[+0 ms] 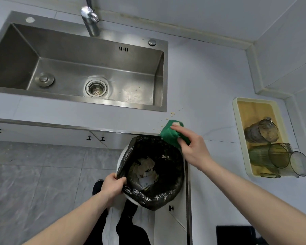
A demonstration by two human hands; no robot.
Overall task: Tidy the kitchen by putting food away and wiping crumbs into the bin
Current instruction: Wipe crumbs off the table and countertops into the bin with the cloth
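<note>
Right hand point(194, 147) grips a folded green cloth point(171, 134), fingers curled over its top and thumb beneath, at the front edge of the grey countertop point(210, 85). Cloth position: partly on the counter edge, partly overhanging the bin point(129, 198) below. Left hand point(113, 185) grips the near rim of the bin, fingers and thumb pinching the black liner bag point(154, 195) where it folds over the rim. The bin is held against the cabinet front directly under the cloth; crumpled paper waste and a few pale crumbs lie inside the liner. Crumbs point(172, 113) are scattered on the countertop just beyond the cloth, between it and the near right corner of the steel sink point(78, 55). A few specks also lie on the sink floor near the drain strainer point(96, 87). To the right, well apart from the cloth, a cream tray point(236, 124) holds three transparent cups lying on their sides.
</note>
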